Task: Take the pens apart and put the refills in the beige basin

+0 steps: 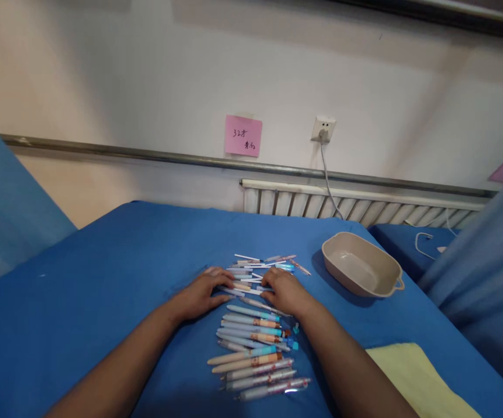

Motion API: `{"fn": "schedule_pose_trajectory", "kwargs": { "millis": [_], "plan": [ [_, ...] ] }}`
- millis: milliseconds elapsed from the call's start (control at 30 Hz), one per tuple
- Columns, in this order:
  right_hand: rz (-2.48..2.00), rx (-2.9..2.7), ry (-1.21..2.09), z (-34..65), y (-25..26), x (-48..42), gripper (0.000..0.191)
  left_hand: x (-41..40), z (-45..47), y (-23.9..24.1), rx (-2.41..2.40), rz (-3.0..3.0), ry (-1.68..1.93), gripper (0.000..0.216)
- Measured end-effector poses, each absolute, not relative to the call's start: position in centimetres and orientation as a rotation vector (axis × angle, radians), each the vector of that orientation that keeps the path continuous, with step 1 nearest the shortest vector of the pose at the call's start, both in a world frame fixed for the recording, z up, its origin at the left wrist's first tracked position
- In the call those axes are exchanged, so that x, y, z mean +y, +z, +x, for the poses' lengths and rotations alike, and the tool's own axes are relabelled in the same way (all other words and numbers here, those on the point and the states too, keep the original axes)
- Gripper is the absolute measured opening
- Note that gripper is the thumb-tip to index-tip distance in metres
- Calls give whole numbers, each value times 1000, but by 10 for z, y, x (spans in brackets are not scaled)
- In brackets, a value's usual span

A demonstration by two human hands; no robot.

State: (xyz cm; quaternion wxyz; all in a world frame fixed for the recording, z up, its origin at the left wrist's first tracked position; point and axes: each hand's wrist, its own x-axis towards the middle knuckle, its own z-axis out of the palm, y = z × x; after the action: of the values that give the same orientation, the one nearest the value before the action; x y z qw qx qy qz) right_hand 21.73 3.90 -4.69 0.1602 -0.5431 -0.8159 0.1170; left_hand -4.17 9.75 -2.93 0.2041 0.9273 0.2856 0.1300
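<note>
My left hand point(205, 294) lies at the left ends of several pens, its thumb and fingers curled about a pale lavender pen point(235, 293). Across from it, my right hand point(285, 290) has its fingers bent round the right ends of pens in the same pile; the exact grip is partly hidden. White thin sticks like pen refills point(251, 291) lie between the hands. Nearer to me, pens with blue or orange grips point(251, 320) lie side by side in a rough column. Clear patterned pens point(273, 390) are at its near end.
A beige plastic basin point(351, 247) stands to the right on the blue sheet point(103, 302). Below it is a yellow cloth point(421, 377). Small blue caps or toppers point(293, 344) lie beside my right forearm. A radiator point(295, 200) and wall are behind; blue curtains point(491, 273) hang at both sides.
</note>
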Motion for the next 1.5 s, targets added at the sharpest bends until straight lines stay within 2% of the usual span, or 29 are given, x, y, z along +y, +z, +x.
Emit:
{"fn": "schedule_pose_trajectory", "kwargs": {
  "millis": [133, 367, 467, 633, 867, 1300, 1500],
  "plan": [
    [-1612, -2278, 228, 214, -49, 43, 16, 97, -31, -31, 851, 2677, 427, 16],
    [-1613, -2208, 215, 224, -55, 49, 14, 98, -35, -28, 800, 2695, 460, 20],
    [-1568, -2178, 266, 228, -56, 46, 19, 97, -40, -29, 802, 2695, 420, 25],
    [-1541, -2184, 282, 227, -59, 42, 27, 104, -30, -43, 838, 2745, 473, 20],
    [-1650, -2161, 193, 231, -64, 46, 19, 118, -12, -62, 813, 2745, 606, 22],
    [-1676, -2119, 45, 224, -52, 50, 17, 100, -20, -52, 954, 2771, 701, 25],
    [-1536, -2151, 327, 214, -44, 26, 15, 73, -43, -44, 1187, 2701, 670, 22]
  ]
}}
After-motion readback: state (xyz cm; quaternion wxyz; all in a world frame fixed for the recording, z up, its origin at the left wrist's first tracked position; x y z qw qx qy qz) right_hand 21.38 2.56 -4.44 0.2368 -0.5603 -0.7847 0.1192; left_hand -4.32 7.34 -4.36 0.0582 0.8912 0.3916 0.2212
